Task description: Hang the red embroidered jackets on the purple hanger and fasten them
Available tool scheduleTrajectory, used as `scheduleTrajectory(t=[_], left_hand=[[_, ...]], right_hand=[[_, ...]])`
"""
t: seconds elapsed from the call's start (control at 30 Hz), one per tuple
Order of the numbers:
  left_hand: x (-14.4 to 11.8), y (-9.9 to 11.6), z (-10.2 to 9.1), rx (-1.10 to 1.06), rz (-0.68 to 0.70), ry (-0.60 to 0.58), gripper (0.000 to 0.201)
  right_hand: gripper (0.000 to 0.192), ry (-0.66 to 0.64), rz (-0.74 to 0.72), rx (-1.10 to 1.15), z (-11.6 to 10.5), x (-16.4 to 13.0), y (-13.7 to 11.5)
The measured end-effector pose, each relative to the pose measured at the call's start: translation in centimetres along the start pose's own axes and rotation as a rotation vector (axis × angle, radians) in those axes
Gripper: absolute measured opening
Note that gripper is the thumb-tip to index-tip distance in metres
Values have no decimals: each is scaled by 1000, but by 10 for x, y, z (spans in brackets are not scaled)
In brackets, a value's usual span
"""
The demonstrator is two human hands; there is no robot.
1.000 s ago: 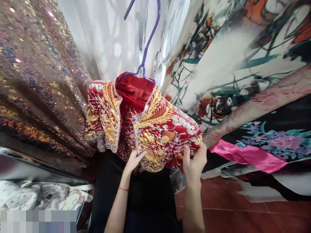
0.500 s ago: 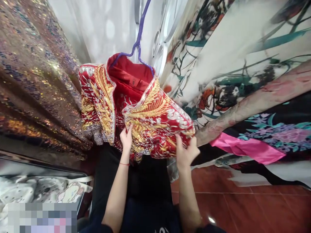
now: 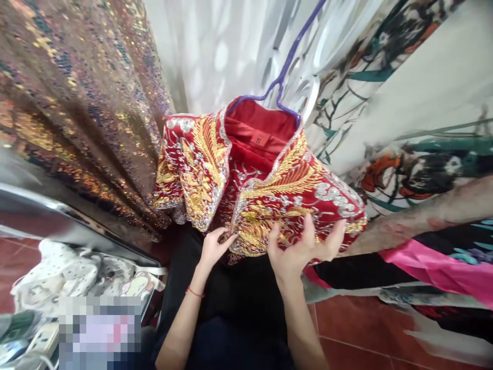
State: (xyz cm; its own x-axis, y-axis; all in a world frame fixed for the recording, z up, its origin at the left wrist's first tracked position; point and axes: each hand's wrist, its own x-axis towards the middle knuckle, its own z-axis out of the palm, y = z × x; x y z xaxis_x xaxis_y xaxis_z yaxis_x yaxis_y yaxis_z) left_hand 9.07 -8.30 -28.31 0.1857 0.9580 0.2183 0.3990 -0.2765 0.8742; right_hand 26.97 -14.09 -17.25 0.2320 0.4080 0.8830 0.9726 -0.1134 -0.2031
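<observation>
A red jacket (image 3: 292, 205) with gold and silver embroidery hangs from a purple hanger (image 3: 285, 69). Its front is parted, and a red label (image 3: 259, 139) marked S shows inside the collar. At the lower part of the front edge, my left hand (image 3: 215, 245) pinches the jacket between thumb and fingers. My right hand (image 3: 302, 252) has its fingers spread against the embroidered panel on the right, touching it without gripping. The lower back of the jacket is hidden.
A sequined curtain-like fabric (image 3: 88, 103) hangs on the left. White fabric (image 3: 208, 56) is behind, and printed cloths (image 3: 416, 123) hang on the right with a pink piece (image 3: 427, 267) below. Lower left are a spotted white cloth (image 3: 65, 277) and a power strip (image 3: 44, 339).
The view has shifted, so the jacket sits further right. My right hand has gone from gripping the panel's outer edge to lying spread on its front; my left hand still pinches the front edge.
</observation>
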Motion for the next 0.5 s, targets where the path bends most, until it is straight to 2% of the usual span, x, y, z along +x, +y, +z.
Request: scheduleTrajectory(t=[0.03, 0.07, 0.2, 0.27, 0.37, 0.43, 0.5], left_hand=[[-2, 1, -7, 3, 29, -3, 27], [0, 3, -14, 12, 53, 45, 27], [28, 12, -34, 107, 121, 454, 36], [46, 14, -39, 194, 126, 548, 43], [64, 14, -41, 323, 158, 531, 40], [65, 15, -39, 341, 239, 461, 28], [60, 18, -33, 320, 315, 396, 27]], right_hand=[[64, -56, -56, 11, 1, 3, -10], [63, -105, -85, 18, 5, 7, -20], [68, -176, -38, -43, 34, 23, -43], [73, -168, -24, -101, 49, 31, -42], [79, -189, -42, -134, 65, 42, -32], [80, -218, -65, -129, 70, 48, -24], [81, -247, -86, -116, 73, 52, -18]])
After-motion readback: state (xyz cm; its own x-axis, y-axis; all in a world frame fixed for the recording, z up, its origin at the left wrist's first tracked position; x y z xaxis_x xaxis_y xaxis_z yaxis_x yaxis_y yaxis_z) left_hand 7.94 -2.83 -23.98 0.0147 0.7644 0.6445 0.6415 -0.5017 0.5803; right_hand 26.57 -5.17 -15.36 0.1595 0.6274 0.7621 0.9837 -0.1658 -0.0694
